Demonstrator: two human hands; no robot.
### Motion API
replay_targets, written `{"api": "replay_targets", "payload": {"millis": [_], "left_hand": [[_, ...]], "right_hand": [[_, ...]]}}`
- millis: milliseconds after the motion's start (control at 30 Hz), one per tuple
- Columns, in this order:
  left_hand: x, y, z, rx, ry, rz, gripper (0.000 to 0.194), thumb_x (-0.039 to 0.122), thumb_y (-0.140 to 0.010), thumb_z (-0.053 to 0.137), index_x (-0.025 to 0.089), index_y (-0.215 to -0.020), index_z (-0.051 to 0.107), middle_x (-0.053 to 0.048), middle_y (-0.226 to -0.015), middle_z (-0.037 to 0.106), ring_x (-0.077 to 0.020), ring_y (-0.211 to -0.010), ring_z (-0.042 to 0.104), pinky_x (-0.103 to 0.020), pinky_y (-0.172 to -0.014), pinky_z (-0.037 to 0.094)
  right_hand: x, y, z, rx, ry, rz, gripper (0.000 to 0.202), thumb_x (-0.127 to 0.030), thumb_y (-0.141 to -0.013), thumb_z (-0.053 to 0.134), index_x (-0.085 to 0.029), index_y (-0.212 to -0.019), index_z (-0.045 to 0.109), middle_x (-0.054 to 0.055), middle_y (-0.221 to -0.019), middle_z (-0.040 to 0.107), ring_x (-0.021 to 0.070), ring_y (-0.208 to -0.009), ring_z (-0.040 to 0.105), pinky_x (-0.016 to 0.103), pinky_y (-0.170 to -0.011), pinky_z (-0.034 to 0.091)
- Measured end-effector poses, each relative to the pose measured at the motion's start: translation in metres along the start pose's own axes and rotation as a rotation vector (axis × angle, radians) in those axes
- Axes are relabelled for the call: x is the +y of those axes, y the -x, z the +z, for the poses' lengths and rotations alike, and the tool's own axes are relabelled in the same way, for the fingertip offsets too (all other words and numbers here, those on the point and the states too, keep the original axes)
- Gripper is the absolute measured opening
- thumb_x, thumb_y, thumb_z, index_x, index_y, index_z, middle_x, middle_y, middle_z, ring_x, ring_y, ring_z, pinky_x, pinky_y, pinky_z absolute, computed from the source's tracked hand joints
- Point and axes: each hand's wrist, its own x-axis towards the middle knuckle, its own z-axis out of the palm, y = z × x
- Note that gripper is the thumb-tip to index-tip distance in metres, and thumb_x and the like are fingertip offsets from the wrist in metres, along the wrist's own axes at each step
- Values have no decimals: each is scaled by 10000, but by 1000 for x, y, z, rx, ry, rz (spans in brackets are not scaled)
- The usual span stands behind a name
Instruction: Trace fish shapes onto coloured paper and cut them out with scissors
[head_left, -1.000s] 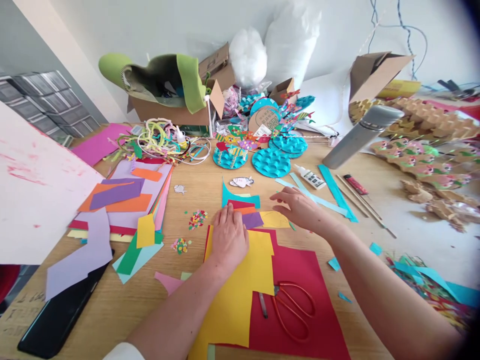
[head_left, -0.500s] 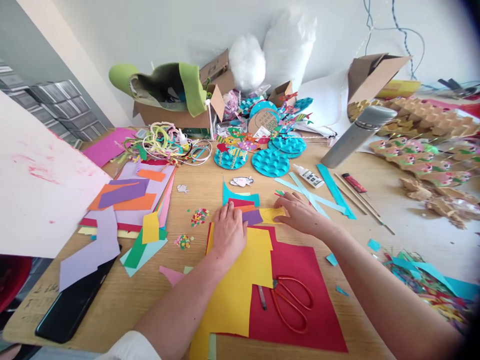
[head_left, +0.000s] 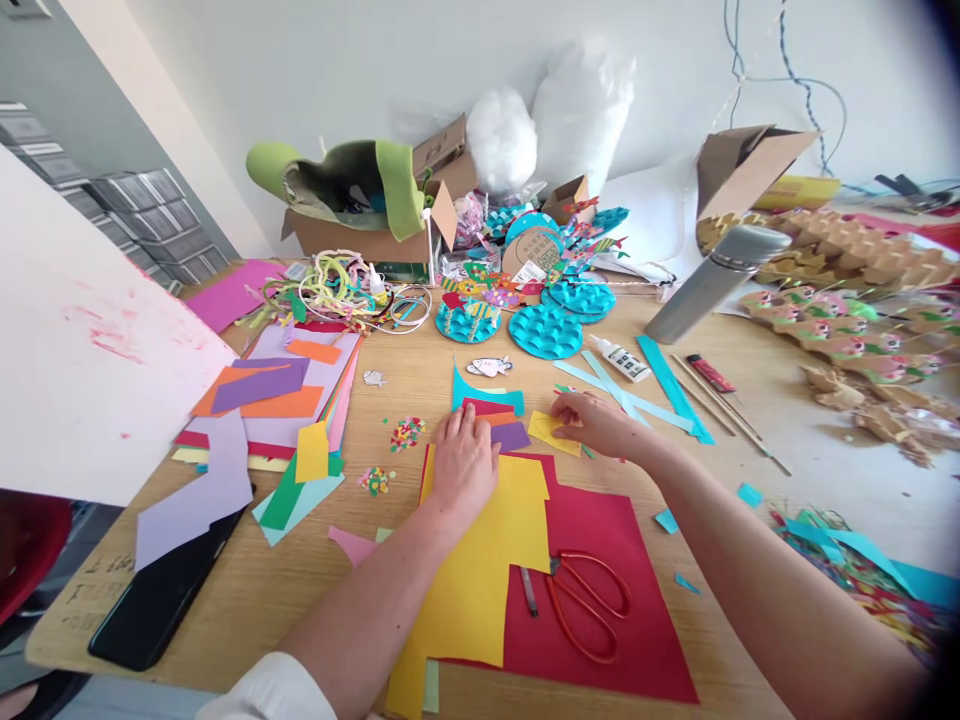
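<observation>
My left hand [head_left: 463, 462] lies flat at the top of the large yellow paper [head_left: 472, 590], its fingertips on a small stack with a red piece, an orange strip [head_left: 496, 420] and a purple piece [head_left: 511, 436]. A blue cut sheet [head_left: 480, 397] shows behind the stack. To the right, my right hand [head_left: 592, 420] pinches a small yellow piece [head_left: 551, 430], apart from the purple one. Red-handled scissors [head_left: 592, 605] and a pen [head_left: 529, 591] rest on the red paper [head_left: 637, 600].
A glue bottle [head_left: 621, 359], blue strips and a grey flask [head_left: 705, 290] stand or lie at right. Blue egg-tray discs [head_left: 545, 332] are at the back. Coloured papers [head_left: 259, 345], a phone [head_left: 165, 590] and confetti piles [head_left: 407, 432] are at left.
The small yellow piece has moved right, away from the purple one, with my right hand. My left hand stays on the stack. The view has shifted slightly.
</observation>
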Motion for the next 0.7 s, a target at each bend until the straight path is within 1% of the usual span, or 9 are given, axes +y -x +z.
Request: {"api": "replay_targets", "payload": {"millis": [100, 200, 267, 333, 400, 467, 567, 700], "left_hand": [[-1, 0, 1, 12, 17, 14, 172, 217, -892, 551, 123, -1030, 588, -207, -1384, 516, -308, -1304, 452, -502, -1052, 389], [-1, 0, 1, 41, 49, 26, 136, 192, -888, 548, 139, -1004, 596, -183, -1366, 533, -300, -1303, 446, -507, -1053, 384], [-1, 0, 1, 84, 91, 73, 118, 174, -894, 532, 153, -986, 602, -150, -1283, 592, -281, -1260, 476, -485, -1042, 396], [1, 1, -1, 101, 146, 159, 114, 182, -913, 507, 165, -957, 610, -114, -1114, 658, -253, -1142, 542, -440, -984, 442], [4, 3, -2, 74, 175, 245, 136, 214, -928, 494, 169, -902, 620, -87, -947, 678, -239, -998, 583, -401, -893, 480], [7, 4, -2, 35, 162, 293, 175, 239, -932, 495, 168, -843, 628, -75, -854, 681, -241, -912, 591, -387, -825, 490], [8, 6, -1, 12, 131, 311, 205, 244, -934, 494, 161, -815, 639, -77, -824, 689, -246, -878, 595, -388, -797, 487], [8, 6, -1, 2, 110, 310, 195, 231, -933, 495, 157, -830, 644, -89, -829, 688, -246, -873, 600, -393, -789, 481]], "right_hand": [[-2, -4, -5, -18, 25, 38, 126, -260, -797, 615, -179, -893, 625, 58, -865, 677, 205, -847, 624, 284, -719, 441], [-4, -6, -8, -23, 74, 83, 138, -288, -784, 645, -177, -866, 635, 82, -902, 676, 236, -906, 619, 300, -737, 434], [-5, -7, -9, -29, 105, 103, 147, -307, -770, 664, -180, -840, 641, 95, -924, 672, 259, -947, 609, 315, -759, 431], [-6, -8, -10, -42, 128, 111, 135, -307, -761, 675, -188, -814, 646, 95, -930, 672, 263, -967, 603, 318, -779, 427], [-7, -10, -10, -55, 144, 118, 114, -293, -758, 679, -193, -801, 648, 91, -921, 675, 259, -963, 604, 312, -774, 424], [-8, -10, -10, -65, 157, 131, 103, -282, -762, 677, -191, -798, 645, 93, -916, 678, 258, -950, 611, 307, -748, 420], [-10, -10, -8, -78, 164, 144, 93, -270, -777, 662, -185, -804, 635, 94, -904, 686, 256, -930, 623, 301, -716, 411], [-10, -8, -6, -75, 148, 166, 140, -265, -792, 634, -181, -903, 620, 80, -916, 700, 234, -884, 641, 289, -690, 402]]}}
